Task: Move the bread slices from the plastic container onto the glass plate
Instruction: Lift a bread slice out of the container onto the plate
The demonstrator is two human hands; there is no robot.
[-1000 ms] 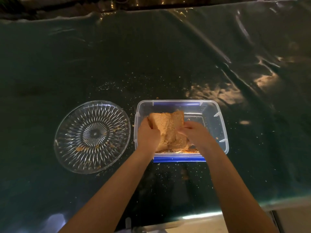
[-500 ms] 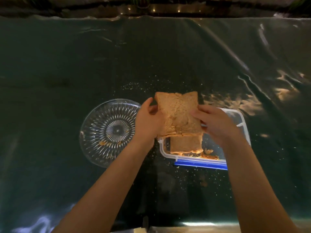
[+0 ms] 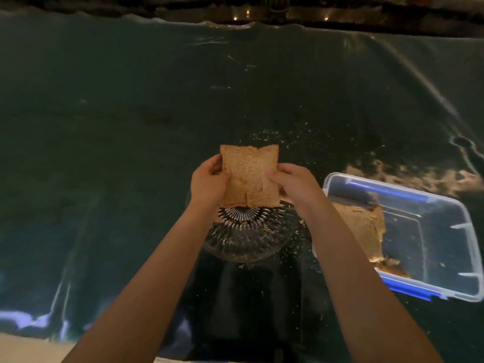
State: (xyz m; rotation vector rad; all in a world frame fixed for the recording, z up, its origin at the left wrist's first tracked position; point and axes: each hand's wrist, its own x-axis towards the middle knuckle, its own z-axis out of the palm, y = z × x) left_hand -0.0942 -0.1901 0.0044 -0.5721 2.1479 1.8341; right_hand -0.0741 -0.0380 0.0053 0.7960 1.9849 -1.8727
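A brown bread slice (image 3: 248, 174) hangs in the air over the far half of the glass plate (image 3: 248, 242). My left hand (image 3: 208, 183) grips its left edge and my right hand (image 3: 294, 183) grips its right edge. The ribbed plate lies on the table below my wrists, with a few crumbs on it; its far part is hidden by the slice. To the right stands the clear plastic container (image 3: 450, 231) with blue clips, holding another bread slice (image 3: 364, 226) against its left side.
A dark, shiny plastic sheet (image 3: 131, 127) covers the table, with crumbs scattered around the plate and beyond it. The table's near edge (image 3: 26, 341) shows at the bottom left. The far edge meets a dark wall.
Both hands have lifted the bread slice out of the container and carried it left, over the plate. The view has shifted, so the container now sits at the right.
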